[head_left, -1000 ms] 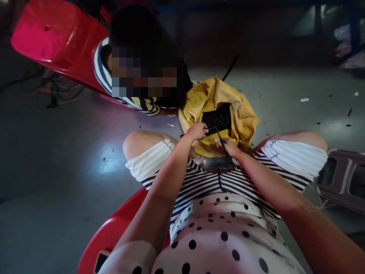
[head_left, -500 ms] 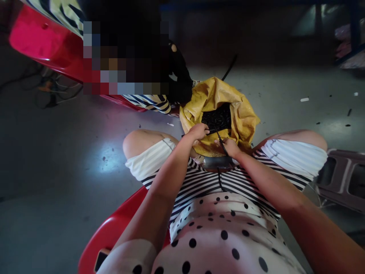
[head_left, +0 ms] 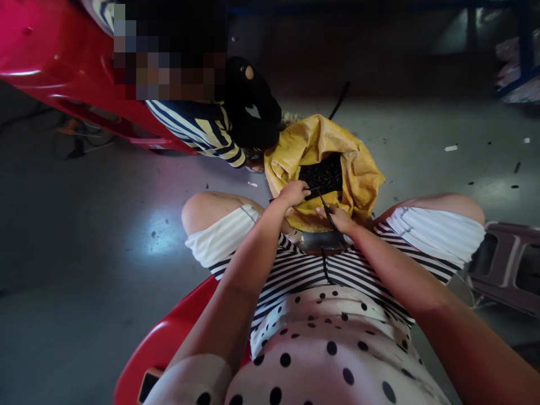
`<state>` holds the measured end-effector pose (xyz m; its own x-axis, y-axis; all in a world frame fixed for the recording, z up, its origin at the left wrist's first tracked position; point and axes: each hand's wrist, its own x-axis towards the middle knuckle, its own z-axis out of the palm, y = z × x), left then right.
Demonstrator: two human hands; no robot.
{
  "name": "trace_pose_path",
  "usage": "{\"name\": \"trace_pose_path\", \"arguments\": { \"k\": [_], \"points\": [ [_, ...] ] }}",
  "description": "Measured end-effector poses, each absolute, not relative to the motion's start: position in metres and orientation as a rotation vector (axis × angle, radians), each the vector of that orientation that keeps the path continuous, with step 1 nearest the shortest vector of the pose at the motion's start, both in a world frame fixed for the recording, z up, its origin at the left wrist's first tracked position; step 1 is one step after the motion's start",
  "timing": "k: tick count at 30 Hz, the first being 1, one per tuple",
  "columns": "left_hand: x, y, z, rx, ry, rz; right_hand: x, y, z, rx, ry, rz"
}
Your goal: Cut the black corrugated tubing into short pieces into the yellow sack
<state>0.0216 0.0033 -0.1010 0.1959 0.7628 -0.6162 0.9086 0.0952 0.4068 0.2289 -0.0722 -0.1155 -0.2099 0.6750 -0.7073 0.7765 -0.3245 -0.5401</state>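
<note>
My left hand [head_left: 294, 193] is at the near left of the sack's mouth, its fingers closed on a thin dark strip [head_left: 312, 189]. Just to the right, my right hand [head_left: 341, 218] grips a dark, slim-tipped hand tool [head_left: 328, 212], perhaps snips; its exact kind is unclear. The tool's tip points up and left, meeting or almost meeting the strip. Both hands are over the near side of a yellow sack [head_left: 363, 174] with its rim folded outward. Inside lie many small black pieces [head_left: 323, 173], too dark to tell apart.
Beyond my left knee, a person in a striped sleeve [head_left: 211, 135] sits low, a hand at the sack's left edge. Red plastic stools [head_left: 95, 93] stand at upper left. A grey-brown stool [head_left: 502, 270] is at right. Scraps [head_left: 450, 148] dot the floor.
The person at upper left has shifted up and to the left, showing more of the red stool. My hands, the tool and the sack have stayed nearly in place.
</note>
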Motion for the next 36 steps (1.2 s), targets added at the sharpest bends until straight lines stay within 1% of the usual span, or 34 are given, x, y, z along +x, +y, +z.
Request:
{"name": "trace_pose_path", "arguments": {
  "k": [11,13,18,23,26,31,36],
  "points": [
    [0.028,0.0,-0.108,1.703,1.487,-0.163,0.226,-0.071,-0.111,1.917,1.783,-1.521],
    [0.026,0.001,-0.106,1.703,1.494,-0.19,0.225,-0.071,-0.11,1.922,1.809,-1.477],
    [0.018,0.004,-0.099,1.733,1.534,-0.382,0.225,-0.07,-0.111,1.953,1.826,-1.321],
    [0.013,0.006,-0.098,1.733,1.563,-0.39,0.227,-0.07,-0.113,1.973,1.832,-1.272],
    [0.012,0.006,-0.1,1.731,1.59,-0.383,0.229,-0.07,-0.115,2.003,1.814,-1.304],
    [0.014,0.008,-0.099,1.717,1.641,-0.312,0.231,-0.071,-0.117,1.972,1.768,-1.514],
    [0.018,0.005,-0.097,1.749,1.556,-0.273,0.231,-0.072,-0.121,1.908,1.756,-1.552]
  ]
}}
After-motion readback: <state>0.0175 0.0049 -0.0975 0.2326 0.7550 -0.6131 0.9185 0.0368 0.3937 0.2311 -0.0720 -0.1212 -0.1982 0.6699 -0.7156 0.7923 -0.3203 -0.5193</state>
